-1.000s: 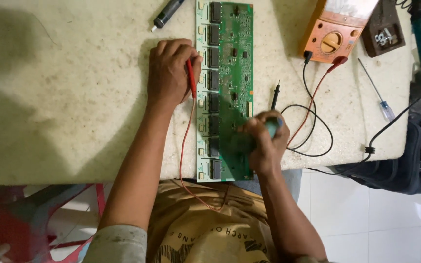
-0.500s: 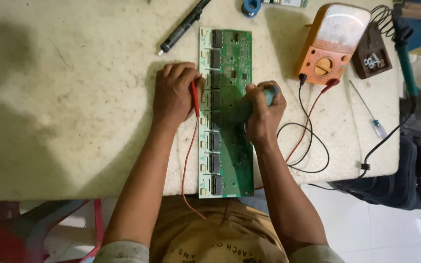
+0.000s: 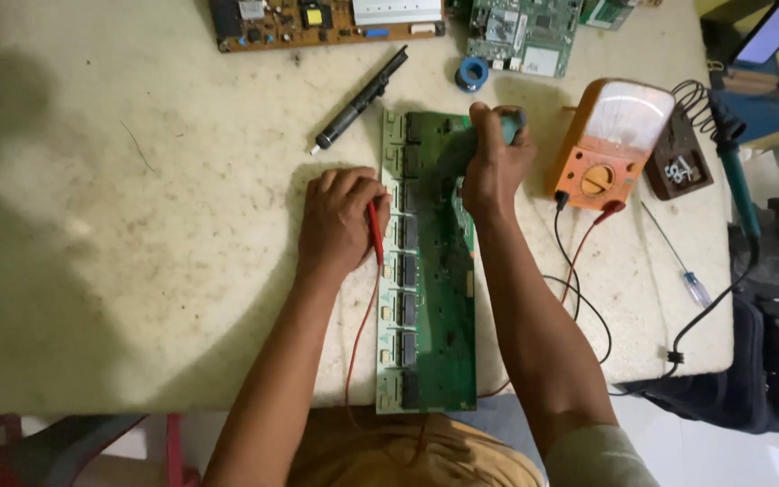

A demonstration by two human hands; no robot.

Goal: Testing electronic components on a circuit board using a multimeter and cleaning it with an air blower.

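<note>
A long green circuit board [image 3: 429, 298] lies lengthwise on the pale table [image 3: 137, 243]. My left hand [image 3: 340, 221] rests at the board's left edge, closed around a red test probe [image 3: 375, 233] whose red lead trails toward me. Over the far end of the board, my right hand [image 3: 493, 167] is closed on a small teal-coloured object [image 3: 512, 124]; what it is cannot be told. An orange multimeter [image 3: 610, 144] stands just right of that hand, with red and black leads plugged in.
A black pen-shaped tool [image 3: 360, 99] lies left of the board's far end. Other circuit boards [image 3: 317, 18] and a blue solder reel [image 3: 472, 72] sit at the far edge. A small screwdriver [image 3: 678, 261], a soldering iron [image 3: 730, 171] and a dark bag [image 3: 768, 361] are at the right.
My right hand has travelled along the board from its near end to its far end. The view has tilted up, showing more boards at the far edge. My left hand stays at the board's left edge.
</note>
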